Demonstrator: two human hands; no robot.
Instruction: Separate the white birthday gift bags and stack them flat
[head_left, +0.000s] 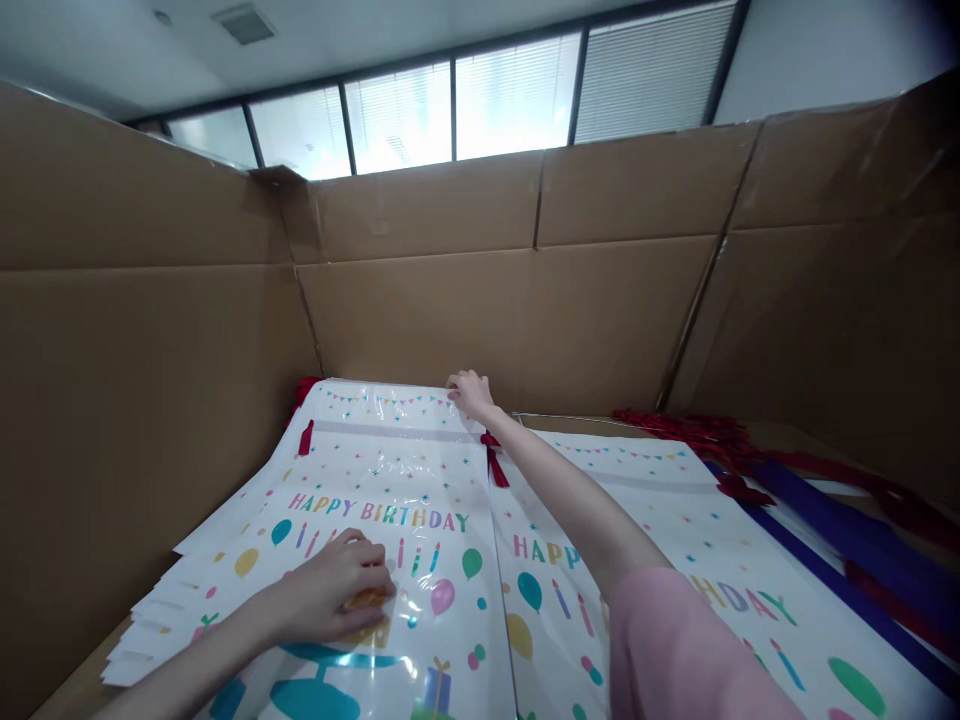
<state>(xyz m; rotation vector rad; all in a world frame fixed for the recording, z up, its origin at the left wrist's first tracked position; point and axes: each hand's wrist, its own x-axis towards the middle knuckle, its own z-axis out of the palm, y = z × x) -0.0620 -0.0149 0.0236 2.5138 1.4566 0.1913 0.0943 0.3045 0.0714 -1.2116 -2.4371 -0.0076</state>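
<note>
White HAPPY BIRTHDAY bag, judging by its shape, lies flat on top of the left stack in a big cardboard box, top edge near the back wall. Right hand is at that edge near its right corner, fingers bent; can't tell if it's pinching one layer or several. Left hand lies palm down over the print, loosely curled, nothing visibly held.

Risks:
- Layers look thin and close: a pull on the edge could bring up two.
- Red ribbon sits at the seam with the neighbouring bag; could snag and drag it along.
- Glossy face: left palm could slide, or crease the bag if it presses while the right lifts.
- Lower layers are already fanned out at left; a sideways shove could skew them further.
- Right forearm crosses the neighbouring bag; leaning could wrinkle it.
</note>
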